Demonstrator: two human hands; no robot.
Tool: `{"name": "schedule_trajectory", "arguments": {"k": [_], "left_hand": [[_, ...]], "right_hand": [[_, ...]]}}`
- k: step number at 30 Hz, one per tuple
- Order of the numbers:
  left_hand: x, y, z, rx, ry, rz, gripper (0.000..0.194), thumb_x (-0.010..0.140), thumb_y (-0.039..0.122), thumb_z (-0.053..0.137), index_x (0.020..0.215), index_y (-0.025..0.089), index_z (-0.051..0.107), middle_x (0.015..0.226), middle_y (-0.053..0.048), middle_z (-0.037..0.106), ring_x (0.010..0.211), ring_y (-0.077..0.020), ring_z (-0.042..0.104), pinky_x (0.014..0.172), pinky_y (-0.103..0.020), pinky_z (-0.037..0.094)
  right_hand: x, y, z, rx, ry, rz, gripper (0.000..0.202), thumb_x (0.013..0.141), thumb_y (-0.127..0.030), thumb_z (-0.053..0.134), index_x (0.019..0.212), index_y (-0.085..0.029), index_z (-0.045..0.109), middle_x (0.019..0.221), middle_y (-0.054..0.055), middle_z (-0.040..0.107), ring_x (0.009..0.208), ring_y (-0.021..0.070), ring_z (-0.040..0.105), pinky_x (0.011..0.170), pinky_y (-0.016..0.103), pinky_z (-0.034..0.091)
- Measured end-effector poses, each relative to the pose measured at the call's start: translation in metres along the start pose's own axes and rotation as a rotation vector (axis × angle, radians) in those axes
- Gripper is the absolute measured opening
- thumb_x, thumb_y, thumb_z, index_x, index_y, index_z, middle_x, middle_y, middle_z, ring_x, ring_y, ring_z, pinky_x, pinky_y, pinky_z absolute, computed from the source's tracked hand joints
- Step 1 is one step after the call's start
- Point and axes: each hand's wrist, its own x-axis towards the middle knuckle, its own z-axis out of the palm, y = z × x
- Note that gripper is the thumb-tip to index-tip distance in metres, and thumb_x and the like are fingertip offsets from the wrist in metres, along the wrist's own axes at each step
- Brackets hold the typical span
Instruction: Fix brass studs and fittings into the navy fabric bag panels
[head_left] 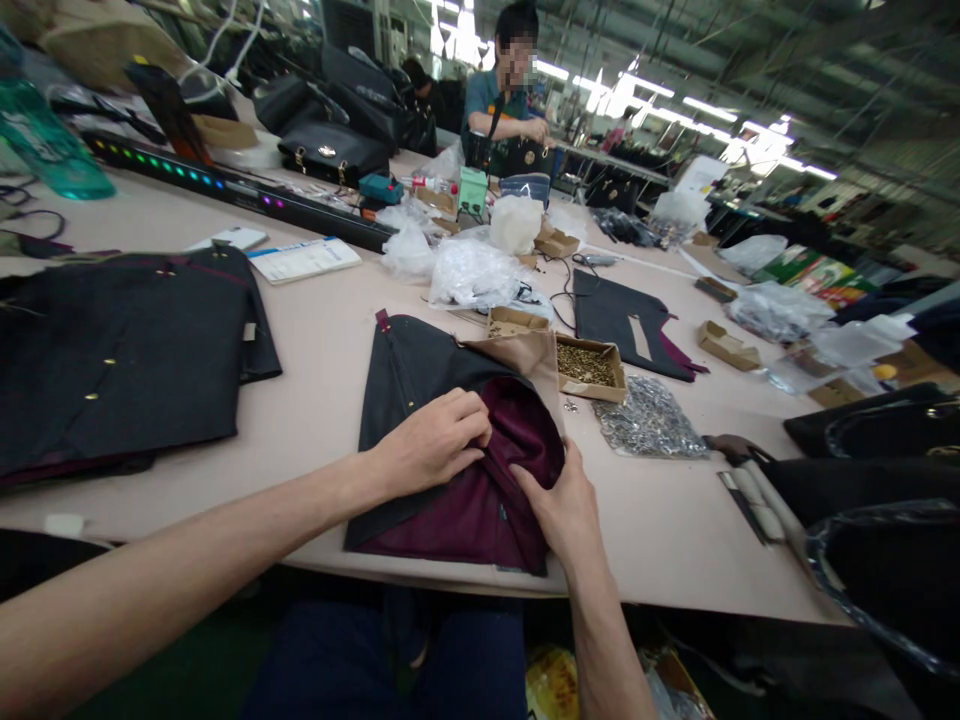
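Observation:
In front of me lies a black bag piece [390, 372] with its maroon lining [450, 520] folded open toward me. My left hand [439, 440] is closed in a pinch on the lining, near the middle of the piece. At the right edge, my right hand [566, 495] grips the raised rim, thumb on the maroon side and fingers mostly hidden behind it. Just beyond the piece stands a cardboard box of small brass-coloured parts [589, 365]. A clear bag of silvery metal bits [649, 418] lies to the right of it.
Stacked black pieces [127, 350] with gold studs lie at the left. Another black piece [626, 320] rests farther back on the right. Crumpled plastic bags [476, 270], a light bar [247, 190] and a green bottle [52, 130] stand behind. A co-worker [502, 95] sits across.

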Motion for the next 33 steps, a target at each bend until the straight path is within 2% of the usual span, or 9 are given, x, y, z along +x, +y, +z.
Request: {"name": "schedule_trajectory", "arguments": {"k": [2,6,8,10,13,17,20,27,33], "left_hand": [[-0.028,0.012,-0.002,0.122,0.081,-0.182,0.016,0.095,0.028,0.066,0.107,0.02,0.058,0.116,-0.009,0.059,0.109,-0.0274,0.055,0.098,-0.043,0.05],[-0.075,0.014,0.002,0.309,0.208,-0.647,0.086,0.079,0.055,0.081,0.146,0.016,0.044,0.138,-0.02,0.048,0.121,-0.0408,0.051,0.107,-0.059,0.049],[-0.088,0.009,0.009,0.3,0.196,-0.778,0.1,0.078,0.061,0.079,0.155,0.014,0.035,0.142,-0.023,0.044,0.121,-0.0436,0.052,0.106,-0.062,0.05],[-0.093,0.006,0.017,0.216,0.216,-0.832,0.1,0.082,0.059,0.076,0.158,0.013,0.03,0.144,-0.023,0.041,0.124,-0.0429,0.052,0.107,-0.061,0.051],[-0.093,0.005,0.026,0.02,0.316,-0.838,0.086,0.089,0.044,0.07,0.16,0.02,0.028,0.145,-0.018,0.037,0.131,-0.0361,0.052,0.114,-0.055,0.049],[-0.096,0.001,0.023,-0.129,0.446,-0.844,0.065,0.089,0.033,0.067,0.151,0.022,0.048,0.142,-0.013,0.041,0.138,-0.0316,0.047,0.125,-0.05,0.039],[-0.105,-0.005,0.008,-0.125,0.497,-0.855,0.057,0.086,0.032,0.069,0.141,0.023,0.059,0.143,-0.012,0.043,0.14,-0.0312,0.047,0.127,-0.051,0.036],[-0.131,-0.017,-0.034,-0.057,0.566,-0.851,0.051,0.08,0.031,0.068,0.13,0.025,0.067,0.144,-0.009,0.047,0.141,-0.031,0.047,0.128,-0.054,0.033],[-0.154,-0.028,-0.065,0.064,0.571,-0.896,0.05,0.076,0.03,0.068,0.126,0.029,0.07,0.138,-0.008,0.055,0.135,-0.0319,0.052,0.123,-0.055,0.04]], "right_hand": [[-0.001,0.002,0.001,-0.035,0.028,0.014,0.081,0.078,-0.056,0.08,0.144,-0.016,0.055,0.113,0.016,0.075,0.101,0.0356,0.072,0.087,0.044,0.055],[-0.005,0.007,0.003,-0.041,0.03,-0.05,0.058,0.086,-0.054,0.071,0.132,-0.019,0.065,0.109,0.012,0.077,0.102,0.0327,0.072,0.09,0.042,0.053],[-0.007,0.008,0.005,-0.034,0.045,-0.065,0.056,0.088,-0.055,0.069,0.131,-0.019,0.066,0.11,0.012,0.077,0.103,0.0324,0.071,0.092,0.042,0.053],[-0.008,0.008,0.007,-0.025,0.064,-0.069,0.057,0.089,-0.055,0.067,0.132,-0.018,0.065,0.112,0.013,0.076,0.104,0.0323,0.07,0.094,0.042,0.052],[-0.01,0.009,0.01,0.003,0.07,-0.086,0.056,0.09,-0.053,0.065,0.133,-0.016,0.063,0.114,0.014,0.075,0.105,0.0315,0.07,0.096,0.042,0.052],[-0.014,0.008,0.011,0.044,0.095,-0.081,0.054,0.091,-0.05,0.063,0.132,-0.016,0.062,0.116,0.015,0.074,0.107,0.0314,0.069,0.097,0.043,0.051],[-0.018,0.003,0.014,0.078,0.102,-0.063,0.051,0.091,-0.049,0.062,0.13,-0.016,0.063,0.116,0.014,0.074,0.107,0.0315,0.069,0.096,0.042,0.051],[-0.022,-0.012,0.029,0.088,0.145,-0.032,0.049,0.088,-0.046,0.061,0.127,-0.017,0.066,0.116,0.014,0.073,0.109,0.0334,0.067,0.097,0.044,0.049],[-0.022,-0.007,0.033,-0.124,0.244,-0.109,0.051,0.077,-0.017,0.047,0.124,-0.01,0.066,0.117,0.017,0.07,0.112,0.0331,0.064,0.099,0.042,0.047]]}}
